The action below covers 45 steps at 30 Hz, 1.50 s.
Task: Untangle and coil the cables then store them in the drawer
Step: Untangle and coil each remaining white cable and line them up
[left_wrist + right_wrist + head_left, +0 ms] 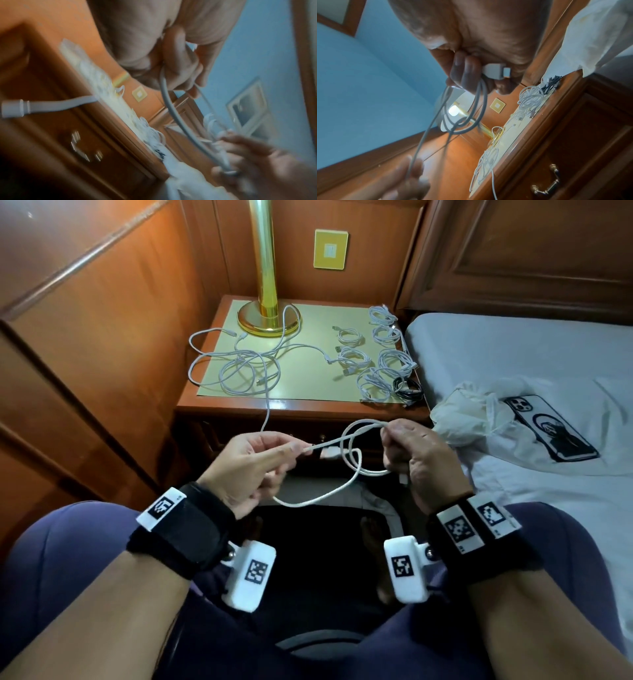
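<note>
A white cable (356,463) is held above the lap, in front of the counter (308,405). Its loops are gripped by the curled fingers of the right hand (421,460); a strand is pinched in the left hand (253,467). A tangle (239,368) and coiled cables (380,354) lie on the counter.

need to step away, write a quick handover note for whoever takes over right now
Left hand: pinches the white cable feeding toward the coil.
Right hand: grips the started loops and one plug.
The cable's far end still runs up into the tangle on the nightstand.
Done: about seven coils sit at the nightstand's right side, one of them black.
Left: finish this coil, untangle and coil the rest, open the drawer, which is closed, and store all.
</note>
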### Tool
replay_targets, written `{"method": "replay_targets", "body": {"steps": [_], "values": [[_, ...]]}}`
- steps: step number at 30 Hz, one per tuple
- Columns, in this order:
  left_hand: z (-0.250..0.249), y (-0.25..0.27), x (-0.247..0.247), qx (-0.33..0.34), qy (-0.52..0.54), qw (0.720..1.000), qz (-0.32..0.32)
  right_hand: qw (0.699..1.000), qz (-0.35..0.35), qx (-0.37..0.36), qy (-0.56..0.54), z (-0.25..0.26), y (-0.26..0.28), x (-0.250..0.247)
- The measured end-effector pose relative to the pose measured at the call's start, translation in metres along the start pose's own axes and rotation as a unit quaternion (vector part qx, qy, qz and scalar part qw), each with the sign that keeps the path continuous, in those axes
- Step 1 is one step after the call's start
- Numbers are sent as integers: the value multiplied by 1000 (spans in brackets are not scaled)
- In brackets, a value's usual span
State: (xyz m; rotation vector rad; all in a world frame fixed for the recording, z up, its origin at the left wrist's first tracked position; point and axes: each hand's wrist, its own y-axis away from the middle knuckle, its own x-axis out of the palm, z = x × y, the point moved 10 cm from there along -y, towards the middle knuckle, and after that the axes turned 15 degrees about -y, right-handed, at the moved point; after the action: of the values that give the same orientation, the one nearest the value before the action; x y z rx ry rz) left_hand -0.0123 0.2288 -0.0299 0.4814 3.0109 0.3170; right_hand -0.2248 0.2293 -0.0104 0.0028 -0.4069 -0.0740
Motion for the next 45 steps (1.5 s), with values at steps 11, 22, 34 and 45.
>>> {"method": "replay_targets", "body": {"steps": [11, 22, 34, 45], "values": [[-38, 13, -76, 149, -347, 878, -294, 988, -74, -16, -137, 19, 2, -28], [-34, 25, 30, 298, -490, 811, -116, 995, 63, -47, 64, 4, 16, 11], [-50, 30, 15, 323, -366, 859, -156, 976, 130, 42, 171, -36, 24, 38], [-40, 22, -17, 233, -299, 889, -258, 982, 117, 148, -30, -39, 31, 49]]}}
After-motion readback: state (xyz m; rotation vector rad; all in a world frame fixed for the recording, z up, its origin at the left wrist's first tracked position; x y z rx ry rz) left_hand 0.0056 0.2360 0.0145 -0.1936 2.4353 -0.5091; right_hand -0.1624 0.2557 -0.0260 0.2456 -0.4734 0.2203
